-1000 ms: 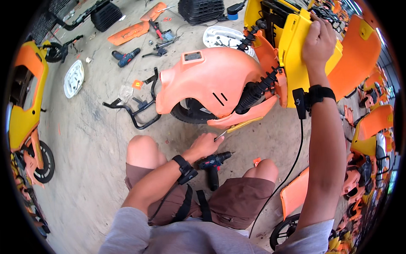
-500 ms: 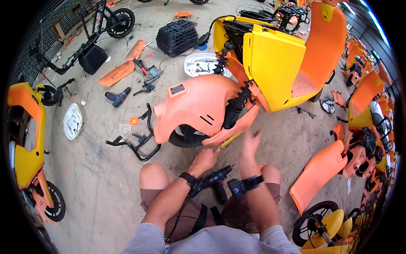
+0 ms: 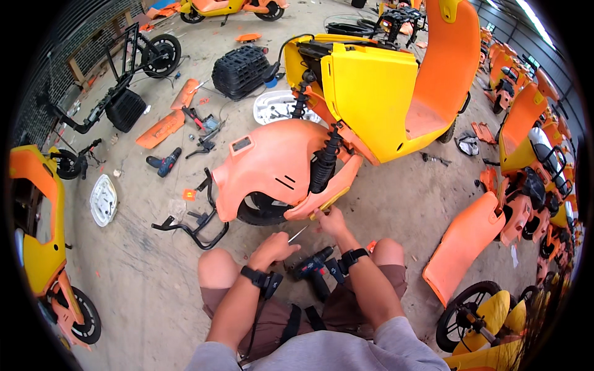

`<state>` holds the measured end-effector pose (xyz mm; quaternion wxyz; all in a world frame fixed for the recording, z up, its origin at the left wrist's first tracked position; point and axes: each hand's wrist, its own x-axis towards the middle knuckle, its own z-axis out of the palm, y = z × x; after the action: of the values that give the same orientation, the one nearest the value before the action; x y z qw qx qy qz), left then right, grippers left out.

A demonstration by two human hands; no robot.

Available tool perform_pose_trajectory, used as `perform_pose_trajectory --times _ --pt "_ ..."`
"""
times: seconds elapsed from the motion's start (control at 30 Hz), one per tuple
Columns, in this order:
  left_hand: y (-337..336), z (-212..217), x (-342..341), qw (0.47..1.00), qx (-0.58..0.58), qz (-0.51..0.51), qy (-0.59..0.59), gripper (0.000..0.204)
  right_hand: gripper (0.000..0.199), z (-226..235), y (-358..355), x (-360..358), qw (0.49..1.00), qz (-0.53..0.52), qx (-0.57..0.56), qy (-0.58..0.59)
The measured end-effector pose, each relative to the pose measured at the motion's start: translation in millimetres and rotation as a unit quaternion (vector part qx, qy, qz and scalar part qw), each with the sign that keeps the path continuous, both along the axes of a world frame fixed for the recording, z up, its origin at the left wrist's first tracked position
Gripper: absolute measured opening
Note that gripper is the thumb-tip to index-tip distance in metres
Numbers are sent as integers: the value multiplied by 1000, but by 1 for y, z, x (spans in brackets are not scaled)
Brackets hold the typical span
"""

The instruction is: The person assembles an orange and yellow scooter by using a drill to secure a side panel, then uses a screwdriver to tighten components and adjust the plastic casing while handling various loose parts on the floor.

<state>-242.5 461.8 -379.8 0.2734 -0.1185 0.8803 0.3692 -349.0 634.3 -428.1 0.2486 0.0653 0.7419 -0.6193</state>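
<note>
My left hand is closed round what looks like a screwdriver, its handle hidden in the fist. The slim metal shaft points up and to the right, apart from the scooter part. My right hand has its fingers closed at the lower end of a yellow strip, which runs along the bottom edge of the orange body panel. Behind that panel show a black tyre and a black coil shock absorber. A cordless drill lies between my knees.
The yellow and orange scooter body stands beyond the panel. On the floor at left are a black handlebar, another cordless drill and a white tray. A loose orange panel lies at right, near a spoked wheel.
My left hand has drawn the metal shaft back from the panel's lower edge, down and left. My right hand, raised and open before, has come down onto the end of the yellow strip.
</note>
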Motion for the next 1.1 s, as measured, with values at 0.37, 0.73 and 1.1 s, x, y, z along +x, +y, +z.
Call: perform_pose_trajectory --times 0.37,0.73,1.1 --pt "-41 92 -69 823 -233 161 493 70 39 -13 -1 -3 998 -42 -44 -2" --pt "-46 110 -106 895 -294 125 312 94 31 12 8 -3 996 3 -50 -78" --pt "-38 120 -119 923 -270 135 239 89 31 5 0 -1 966 -86 -184 -162"
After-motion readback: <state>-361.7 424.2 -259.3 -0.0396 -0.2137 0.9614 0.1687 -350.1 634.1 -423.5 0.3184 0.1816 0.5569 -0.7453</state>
